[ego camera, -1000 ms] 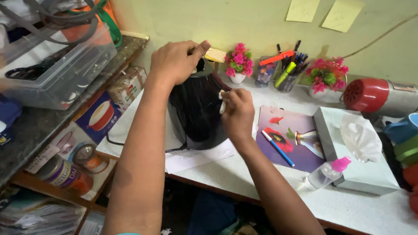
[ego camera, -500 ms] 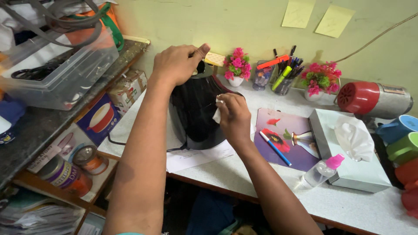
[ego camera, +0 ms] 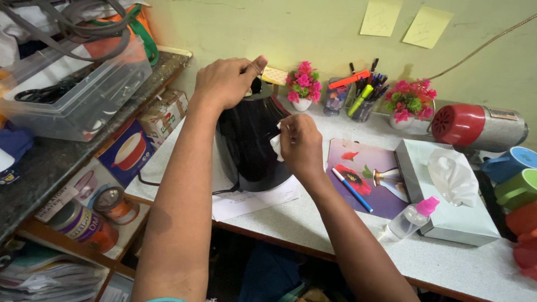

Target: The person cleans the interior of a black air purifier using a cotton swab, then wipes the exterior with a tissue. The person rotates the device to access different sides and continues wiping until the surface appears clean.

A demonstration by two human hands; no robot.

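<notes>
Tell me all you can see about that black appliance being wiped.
The black appliance is a tall, rounded, glossy body, plastic by its look, standing upright on the white desk over a sheet of paper. The left hand grips its top; the right hand presses a small white tissue against its side. Its lid is hidden.

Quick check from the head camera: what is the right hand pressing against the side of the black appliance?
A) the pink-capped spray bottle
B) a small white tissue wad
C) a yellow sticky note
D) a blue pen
B: the right hand pinches a small white tissue wad against the side of the black appliance, while the left hand grips its top.
</notes>
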